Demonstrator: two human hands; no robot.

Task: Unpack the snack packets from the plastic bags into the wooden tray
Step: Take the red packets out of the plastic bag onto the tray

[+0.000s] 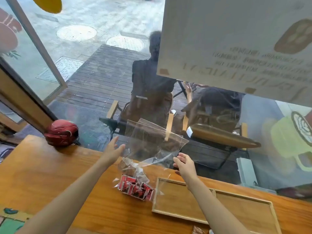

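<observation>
An empty clear plastic bag [152,141] floats in the air above the counter's far edge, between my two hands. My left hand [114,149] is open just left of it, fingers spread, not touching it. My right hand [184,163] is open at the bag's lower right corner, apart from it. Below lies another clear bag with red snack packets [136,189] on the counter. A crumpled bag with brown snacks [131,166] lies behind it. The wooden tray [214,193], with two compartments and nothing visible in them, sits to the right.
The wooden counter [50,174] runs along a glass window. A red helmet [61,132] rests at the counter's far left. A brown packet [198,231] shows at the bottom edge. Outside, people sit on chairs on a dark deck.
</observation>
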